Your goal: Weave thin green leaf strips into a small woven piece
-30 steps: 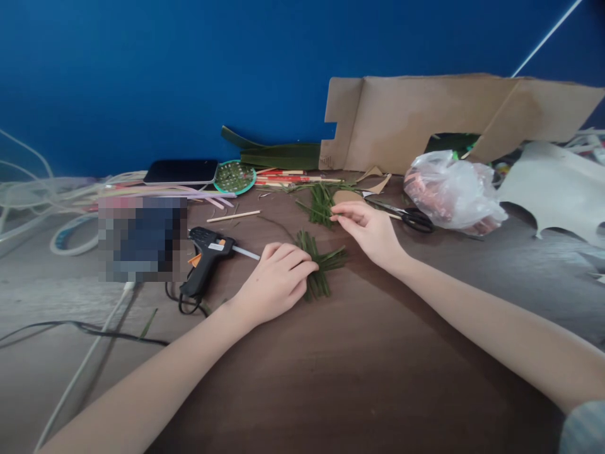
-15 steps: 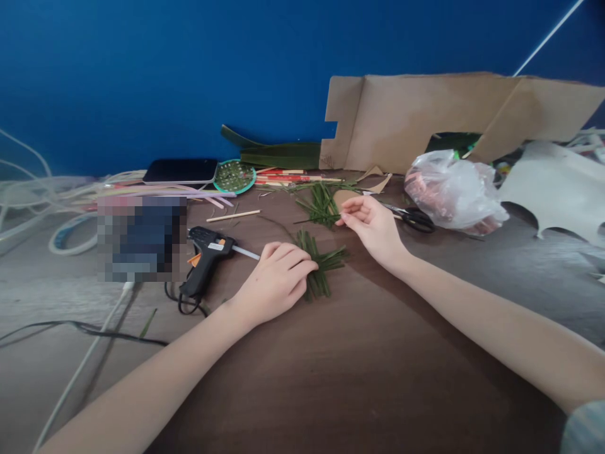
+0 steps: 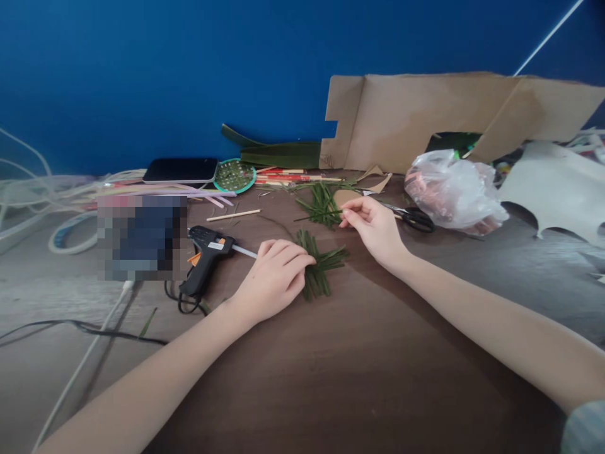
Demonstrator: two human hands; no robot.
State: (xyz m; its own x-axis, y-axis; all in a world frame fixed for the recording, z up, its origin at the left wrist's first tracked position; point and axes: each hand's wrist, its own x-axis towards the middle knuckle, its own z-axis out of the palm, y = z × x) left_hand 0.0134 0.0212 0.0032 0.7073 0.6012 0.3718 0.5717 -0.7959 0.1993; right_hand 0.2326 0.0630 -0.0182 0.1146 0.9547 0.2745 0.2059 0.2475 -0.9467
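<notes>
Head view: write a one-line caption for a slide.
Left hand on crossed green strips, right hand pinching a thin strip by a loose pile; glue gun at left.

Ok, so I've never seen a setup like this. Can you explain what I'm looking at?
There's no machine here: these are a person's two bare hands, seen by a camera worn on the head, looking forward and down. The left hand rests against a crossed bundle of green strips; whether it grips them is hidden. The right hand has a thin green strip in its fingertip grip, over a loose pile of cut strips. Also on the brown table are a black glue gun, scissors and a plastic bag. A pixelated patch on the left hides something.
</notes>
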